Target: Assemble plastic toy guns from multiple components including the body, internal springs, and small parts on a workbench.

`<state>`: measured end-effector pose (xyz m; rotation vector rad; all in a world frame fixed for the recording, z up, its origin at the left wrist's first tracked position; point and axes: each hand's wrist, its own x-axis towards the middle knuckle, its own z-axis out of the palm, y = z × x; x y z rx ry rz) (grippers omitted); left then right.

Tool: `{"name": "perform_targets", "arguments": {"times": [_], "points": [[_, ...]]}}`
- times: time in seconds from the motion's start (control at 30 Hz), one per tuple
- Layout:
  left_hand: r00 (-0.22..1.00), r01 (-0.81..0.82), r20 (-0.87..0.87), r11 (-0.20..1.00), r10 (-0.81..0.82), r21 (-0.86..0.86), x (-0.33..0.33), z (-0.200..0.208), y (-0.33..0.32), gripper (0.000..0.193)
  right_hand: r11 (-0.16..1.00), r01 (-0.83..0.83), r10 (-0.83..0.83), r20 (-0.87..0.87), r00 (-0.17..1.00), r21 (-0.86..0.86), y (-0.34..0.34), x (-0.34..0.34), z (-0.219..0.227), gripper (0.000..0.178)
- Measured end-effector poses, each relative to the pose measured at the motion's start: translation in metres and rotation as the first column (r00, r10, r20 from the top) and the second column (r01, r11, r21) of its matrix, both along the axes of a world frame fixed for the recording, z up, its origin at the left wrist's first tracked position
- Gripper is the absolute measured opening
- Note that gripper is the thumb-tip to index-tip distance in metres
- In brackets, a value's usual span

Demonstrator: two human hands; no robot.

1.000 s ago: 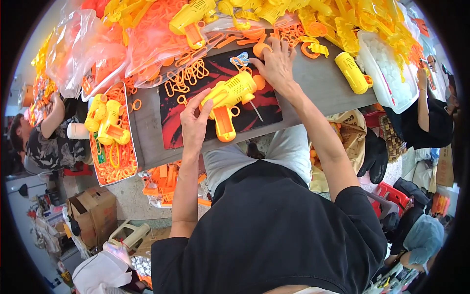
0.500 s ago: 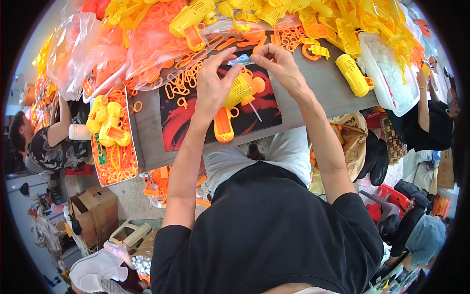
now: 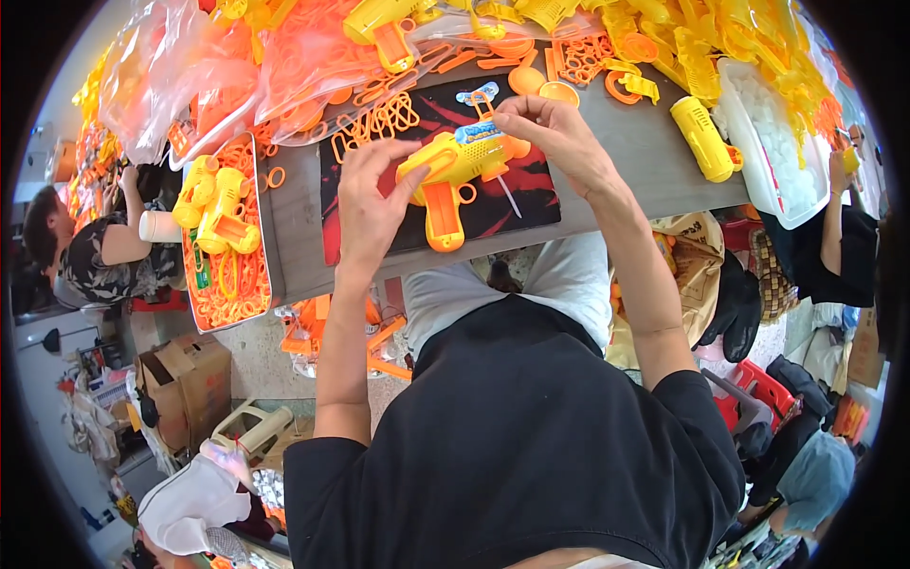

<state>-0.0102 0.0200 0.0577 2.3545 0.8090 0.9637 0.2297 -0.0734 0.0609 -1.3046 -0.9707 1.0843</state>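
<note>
A yellow toy gun (image 3: pixel 459 163) with an orange muzzle and trigger ring lies on its side on a black and red mat (image 3: pixel 536 190). My left hand (image 3: pixel 372 190) is closed on the gun's rear end, thumb and fingers on either side. A blue sticker (image 3: pixel 482 131) runs along the gun's upper edge. At the sticker's front end, my right hand (image 3: pixel 559 142) has its thumb and fingertips pinched together; exactly what lies between them is partly hidden. Below the barrel, a thin whitish rod (image 3: pixel 510 197) slants across the mat. A second blue sticker (image 3: pixel 477 92) lies at the mat's far edge.
Orange links (image 3: pixel 379 119) and round orange cups (image 3: pixel 559 93) lie beyond the gun. A tray (image 3: pixel 268 256) of orange parts and yellow guns stands left. On the right are a yellow body (image 3: pixel 703 140) and a white tub (image 3: pixel 758 142). Co-workers sit at both sides.
A blue sticker held between my hands is now on the gun's upper edge. My left hand has come down to the gun's rear, and my right hand stays at the sticker end.
</note>
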Motion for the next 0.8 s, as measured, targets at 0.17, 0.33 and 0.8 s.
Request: {"name": "perform_targets", "arguments": {"times": [0.17,0.33,0.8], "points": [[0.999,-0.001,-0.034,0.994,0.005,0.113,0.000,-0.017,-0.006,0.027,0.994,0.042,-0.018,0.224,0.974,-0.103,0.004,0.011,-0.006,0.028],[0.994,0.030,0.108,0.998,-0.025,-0.049,0.000,-0.028,-0.002,0.022,0.989,0.079,-0.044,0.259,0.965,-0.123,0.008,0.012,-0.014,0.031],[0.993,-0.045,-0.101,0.995,0.054,0.092,0.003,-0.019,-0.006,0.020,0.981,-0.060,-0.075,0.650,0.756,0.183,0.029,-0.021,-0.024,0.023]]}}
